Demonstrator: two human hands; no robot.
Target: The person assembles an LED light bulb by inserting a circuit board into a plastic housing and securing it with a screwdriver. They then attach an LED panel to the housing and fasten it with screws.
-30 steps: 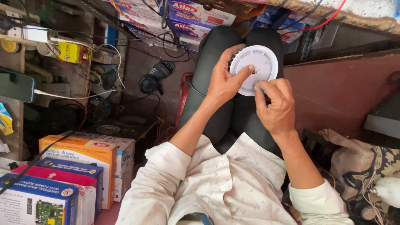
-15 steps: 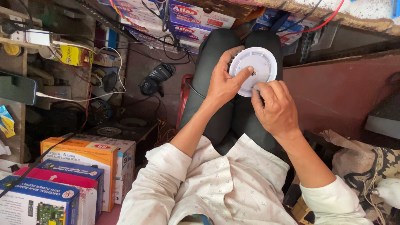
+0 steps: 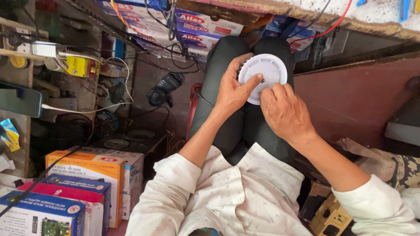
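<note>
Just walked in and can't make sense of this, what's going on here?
A seated person holds a round white plastic disc over their knees with both bare hands. The left hand grips its left edge, with a finger pressed near the centre. The right hand pinches its lower right rim. Stacked cardboard boxes sit at the lower left, and a black phone on a white cable lies on the left shelf.

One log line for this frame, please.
left hand: holds white round disc, finger on face | right hand: touching disc edge | over lap
</note>
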